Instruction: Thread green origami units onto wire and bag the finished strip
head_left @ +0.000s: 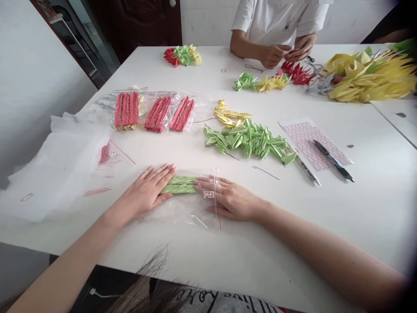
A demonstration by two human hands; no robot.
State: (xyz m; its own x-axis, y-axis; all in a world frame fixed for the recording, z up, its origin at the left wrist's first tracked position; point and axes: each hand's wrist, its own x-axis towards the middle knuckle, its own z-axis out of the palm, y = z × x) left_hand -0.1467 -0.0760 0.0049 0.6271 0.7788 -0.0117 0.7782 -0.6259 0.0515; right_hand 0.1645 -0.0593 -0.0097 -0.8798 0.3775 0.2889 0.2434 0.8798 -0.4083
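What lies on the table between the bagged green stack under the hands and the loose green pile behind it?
In the head view, only bare white table lies between the green stack and the green pile.

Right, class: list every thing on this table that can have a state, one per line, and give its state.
left hand: flat, pressing the bag
right hand: flat, on the bag's zip end
clear zip bag: lying flat, holds the green stack
green folded paper stack: packed in a row inside
red-piece bags: filled, lying flat
loose green pieces: heaped, unbagged
black pen: lying on the label sheet
label sheet: flat
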